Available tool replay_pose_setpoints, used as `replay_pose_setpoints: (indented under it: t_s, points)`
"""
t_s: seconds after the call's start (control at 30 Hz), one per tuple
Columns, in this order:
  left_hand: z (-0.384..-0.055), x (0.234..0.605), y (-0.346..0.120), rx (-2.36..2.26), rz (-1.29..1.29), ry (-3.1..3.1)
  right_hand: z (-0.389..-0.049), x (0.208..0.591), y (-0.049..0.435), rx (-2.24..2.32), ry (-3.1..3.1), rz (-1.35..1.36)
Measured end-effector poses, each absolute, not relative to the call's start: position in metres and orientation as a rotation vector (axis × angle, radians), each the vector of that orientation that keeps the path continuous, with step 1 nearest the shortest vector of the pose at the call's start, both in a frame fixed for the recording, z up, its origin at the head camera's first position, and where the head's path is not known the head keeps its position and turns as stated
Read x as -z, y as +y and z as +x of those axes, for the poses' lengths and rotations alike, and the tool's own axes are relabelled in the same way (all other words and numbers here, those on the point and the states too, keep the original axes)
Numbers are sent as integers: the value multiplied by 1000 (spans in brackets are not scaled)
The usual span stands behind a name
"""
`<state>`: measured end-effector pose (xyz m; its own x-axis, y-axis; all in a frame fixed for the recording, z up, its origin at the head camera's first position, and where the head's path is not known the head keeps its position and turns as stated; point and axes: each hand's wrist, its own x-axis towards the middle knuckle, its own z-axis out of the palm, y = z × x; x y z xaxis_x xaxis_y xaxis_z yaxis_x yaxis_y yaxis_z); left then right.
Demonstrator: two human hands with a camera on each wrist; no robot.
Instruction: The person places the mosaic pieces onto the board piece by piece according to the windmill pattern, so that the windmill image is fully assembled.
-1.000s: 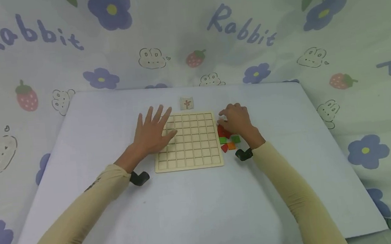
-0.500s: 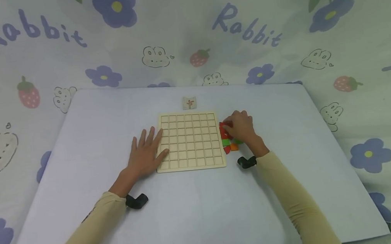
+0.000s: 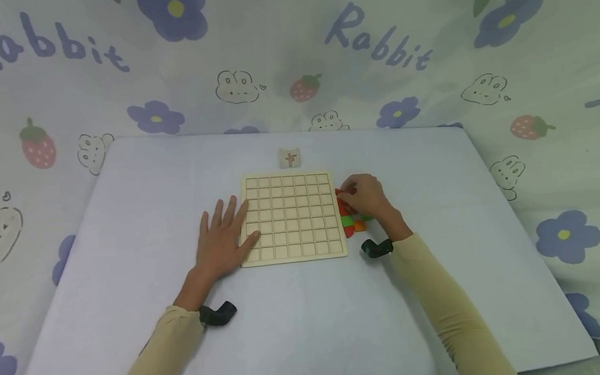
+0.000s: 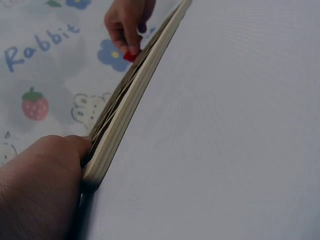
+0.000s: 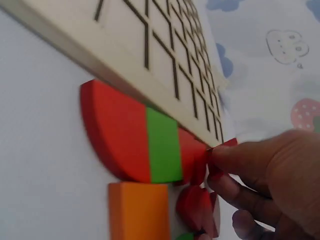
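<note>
We rest our left hand (image 3: 220, 245) spread at the left edge of a square pale-wood grid board (image 3: 292, 224), likely steadying it. Our right hand (image 3: 366, 195) pinches a small red block (image 4: 131, 56) beside the opposite edge, probably for fine control.

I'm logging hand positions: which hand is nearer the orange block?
Right. The right hand pinches a red piece just beyond the orange block; the left hand is at the left edge of the wooden board, across it from the block.
</note>
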<state>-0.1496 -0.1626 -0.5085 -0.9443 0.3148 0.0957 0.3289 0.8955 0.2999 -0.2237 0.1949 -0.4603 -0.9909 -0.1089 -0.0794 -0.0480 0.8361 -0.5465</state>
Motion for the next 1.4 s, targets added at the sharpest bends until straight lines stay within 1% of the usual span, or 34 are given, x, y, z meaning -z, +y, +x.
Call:
replay_pose_setpoints:
  t_s: [0.17,0.4,0.57,0.77,0.97,1.07,1.27,1.4]
  points:
    - [-149,506,-163,503,-500,-3009,-230,453,185,975,2928,-218]
    - [-148,507,-163,551,-489,-3010,-243,439,144,1077,2790,-565]
    - [-148,507,-163,570,-491,-3009,-253,436,120,1021,2690,-698]
    - [-146,505,-163,577,-484,-3005,-262,439,104,933,2673,-729]
    - [-145,503,-163,575,-472,-2997,-264,447,96,949,2700,-770]
    - [-146,505,-163,565,-473,-2999,-263,451,95,926,2772,-819]
    - [-146,505,-162,563,-478,-3008,-255,461,97,687,2934,-925]
    - [-146,504,-162,567,-477,-3007,-249,464,102,754,2953,-936]
